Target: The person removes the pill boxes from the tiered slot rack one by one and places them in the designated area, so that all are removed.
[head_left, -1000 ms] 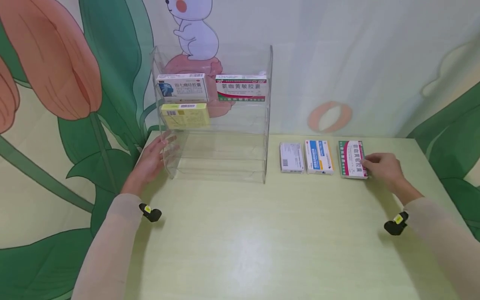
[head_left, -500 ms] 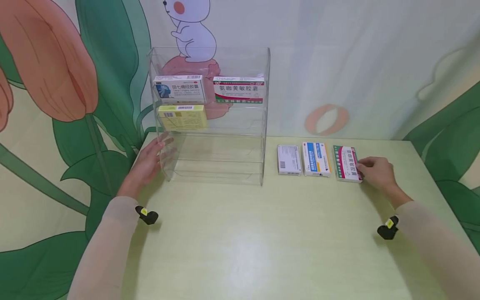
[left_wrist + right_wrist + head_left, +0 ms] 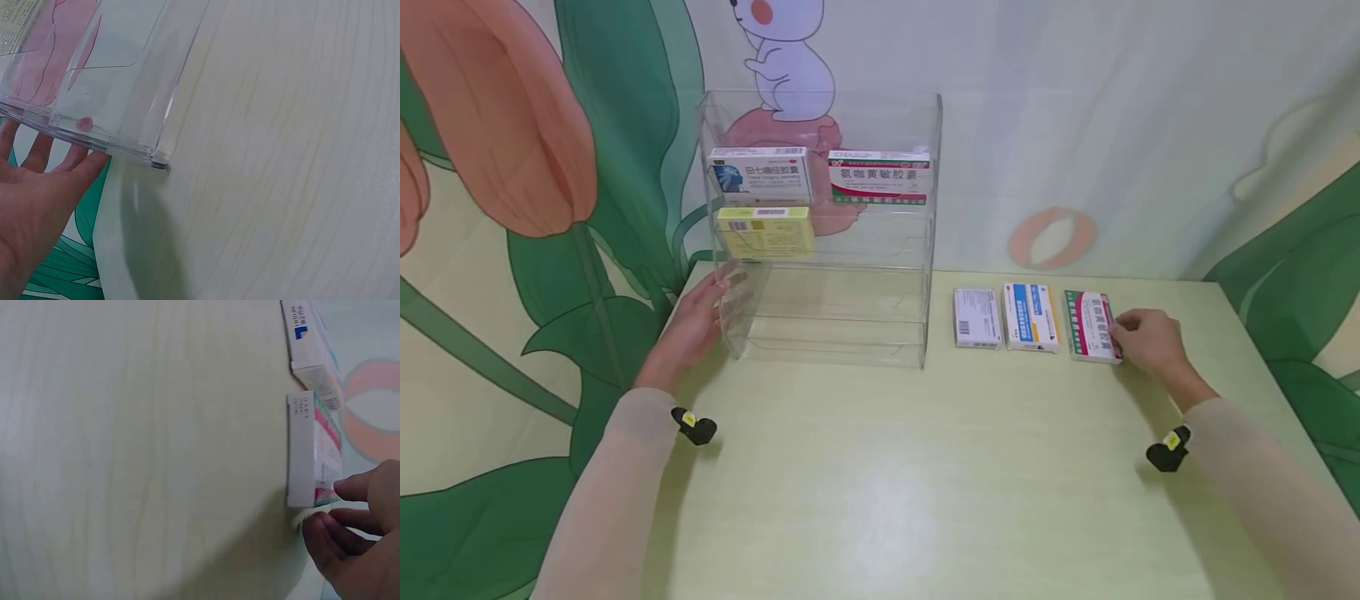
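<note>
In the head view, my right hand (image 3: 1150, 340) is at the right end of a green, white and magenta medicine box (image 3: 1092, 327) lying flat on the table. The right wrist view has one fingertip (image 3: 345, 486) on the box's printed face and the other digits curled at its end edge. My left hand (image 3: 696, 321) touches the left side of a clear acrylic display rack (image 3: 835, 292); its fingers (image 3: 75, 156) are spread and extended against the side panel. A white-and-blue medicine box (image 3: 1031, 317) and a plain white medicine box (image 3: 977, 317) lie to the left of the right hand's box.
On the rack's upper tier stand a white box with a blue head picture (image 3: 762, 177) and a green-and-magenta box (image 3: 878, 179). A yellow box (image 3: 765, 233) stands below on the left. A printed curtain (image 3: 1060, 150) hangs behind the table (image 3: 880, 467).
My right hand has moved left along with the green and magenta box, narrowing its gap to the white-and-blue box. The left hand stays at the rack's side.
</note>
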Motion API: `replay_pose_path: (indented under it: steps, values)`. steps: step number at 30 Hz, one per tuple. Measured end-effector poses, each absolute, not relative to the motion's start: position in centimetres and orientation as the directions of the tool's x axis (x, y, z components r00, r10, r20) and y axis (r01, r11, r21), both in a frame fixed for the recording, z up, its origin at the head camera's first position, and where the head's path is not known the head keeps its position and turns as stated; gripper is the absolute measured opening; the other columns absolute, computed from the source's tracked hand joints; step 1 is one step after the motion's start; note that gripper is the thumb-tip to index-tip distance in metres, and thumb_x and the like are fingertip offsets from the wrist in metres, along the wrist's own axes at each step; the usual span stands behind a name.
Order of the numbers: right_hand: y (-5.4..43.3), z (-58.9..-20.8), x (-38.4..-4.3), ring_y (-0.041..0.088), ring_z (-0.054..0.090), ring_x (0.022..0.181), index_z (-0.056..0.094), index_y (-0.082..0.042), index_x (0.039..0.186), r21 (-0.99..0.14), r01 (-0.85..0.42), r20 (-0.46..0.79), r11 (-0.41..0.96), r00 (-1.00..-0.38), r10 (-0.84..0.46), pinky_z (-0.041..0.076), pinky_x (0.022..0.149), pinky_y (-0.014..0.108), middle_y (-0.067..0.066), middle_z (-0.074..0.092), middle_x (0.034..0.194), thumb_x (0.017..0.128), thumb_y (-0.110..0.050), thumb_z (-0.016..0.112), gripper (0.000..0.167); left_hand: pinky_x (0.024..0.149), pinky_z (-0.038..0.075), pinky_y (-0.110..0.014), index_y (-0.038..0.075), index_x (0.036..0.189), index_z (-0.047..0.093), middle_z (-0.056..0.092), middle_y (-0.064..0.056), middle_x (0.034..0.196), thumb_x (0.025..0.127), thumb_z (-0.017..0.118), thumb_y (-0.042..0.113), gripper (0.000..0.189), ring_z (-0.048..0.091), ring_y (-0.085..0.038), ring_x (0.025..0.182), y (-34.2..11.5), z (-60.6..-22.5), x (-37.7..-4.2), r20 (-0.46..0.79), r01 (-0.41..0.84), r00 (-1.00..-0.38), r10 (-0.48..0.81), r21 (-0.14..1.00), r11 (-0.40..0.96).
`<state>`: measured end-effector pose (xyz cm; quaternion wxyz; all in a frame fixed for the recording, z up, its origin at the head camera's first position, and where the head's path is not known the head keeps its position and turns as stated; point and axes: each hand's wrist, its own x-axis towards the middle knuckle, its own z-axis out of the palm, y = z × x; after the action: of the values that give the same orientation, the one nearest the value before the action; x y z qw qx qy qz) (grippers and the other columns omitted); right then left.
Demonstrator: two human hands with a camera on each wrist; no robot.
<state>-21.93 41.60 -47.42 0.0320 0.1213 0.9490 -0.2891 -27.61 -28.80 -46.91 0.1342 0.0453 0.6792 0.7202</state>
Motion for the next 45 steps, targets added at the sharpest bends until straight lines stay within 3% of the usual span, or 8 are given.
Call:
replay_pose_path:
  steps: [4,10,15,19,23,33,45]
  values:
    - [40.3,-45.7,-22.1,0.049,0.058,0.117,0.053,0.013,0.141,-0.549,0.199,-0.076,0.812,-0.979,0.189,0.053,0.097,0.061,0.035,0.058,0.132,0.110,-0.029,0.056,0.053,0.128,0.022,-0.055,0.036,0.169,0.026,0.022,-0.009,0.176,0.116,0.040,0.042,0.056,0.029,-0.033,0.159,-28.6,-46.8,-27.7,-0.128,-0.140,-0.958,0.257,0.990,-0.027]
    - [34.8,-39.9,-22.1,0.048,0.056,0.126,0.053,0.006,0.147,-0.595,0.030,0.072,0.803,-0.993,0.090,0.051,0.103,0.063,0.030,0.059,0.138,0.109,-0.040,0.058,0.060,0.127,0.024,-0.057,0.034,0.169,0.026,0.022,-0.012,0.175,0.117,0.039,0.039,0.055,0.030,-0.034,0.158,-28.6,-46.7,-27.7,-0.124,-0.135,-0.958,0.258,0.990,-0.027]
    - [29.6,-35.7,-21.9,0.044,0.057,0.127,0.058,0.002,0.145,-0.626,-0.119,0.181,0.771,-0.984,-0.005,0.047,0.109,0.061,0.025,0.061,0.138,0.108,-0.036,0.062,0.053,0.127,0.024,-0.057,0.034,0.169,0.026,0.021,-0.012,0.176,0.116,0.041,0.040,0.056,0.030,-0.034,0.158,-28.6,-46.7,-27.7,-0.129,-0.142,-0.956,0.262,0.990,-0.029]
    - [25.9,-33.9,-22.3,0.041,0.060,0.122,0.067,0.001,0.134,-0.639,-0.255,0.278,0.726,-0.956,-0.090,0.050,0.106,0.059,0.021,0.063,0.133,0.106,-0.027,0.067,0.040,0.127,0.024,-0.057,0.034,0.169,0.027,0.022,-0.011,0.175,0.116,0.041,0.040,0.055,0.030,-0.034,0.158,-28.5,-46.6,-27.8,-0.132,-0.145,-0.956,0.262,0.989,-0.032]
    - [22.6,-32.7,-22.7,0.036,0.062,0.121,0.067,0.001,0.134,-0.630,-0.359,0.355,0.689,-0.922,-0.156,0.050,0.108,0.055,0.019,0.066,0.130,0.103,-0.019,0.071,0.037,0.127,0.024,-0.057,0.033,0.170,0.026,0.023,-0.011,0.175,0.116,0.040,0.038,0.055,0.031,-0.034,0.158,-28.3,-46.5,-28.0,-0.132,-0.146,-0.956,0.260,0.989,-0.034]
    - [14.0,-31.5,-25.0,0.028,0.063,0.120,0.067,-0.001,0.137,-0.562,-0.547,0.481,0.621,-0.826,-0.293,0.052,0.105,0.043,0.013,0.068,0.128,0.100,-0.020,0.076,0.043,0.128,0.022,-0.056,0.028,0.171,0.021,0.020,-0.012,0.176,0.117,0.040,0.038,0.058,0.028,-0.034,0.159,-28.6,-46.5,-27.9,-0.140,-0.160,-0.954,0.265,0.985,-0.056]
    - [4.8,-32.1,-27.9,0.024,0.051,0.137,0.061,-0.004,0.146,-0.422,-0.662,0.496,0.619,-0.740,-0.454,0.040,0.117,0.030,0.009,0.060,0.142,0.098,-0.030,0.078,0.057,0.127,0.022,-0.057,0.029,0.170,0.023,0.020,-0.014,0.175,0.117,0.039,0.036,0.056,0.028,-0.037,0.158,-28.6,-46.8,-28.1,-0.119,-0.142,-0.957,0.265,0.988,-0.068]
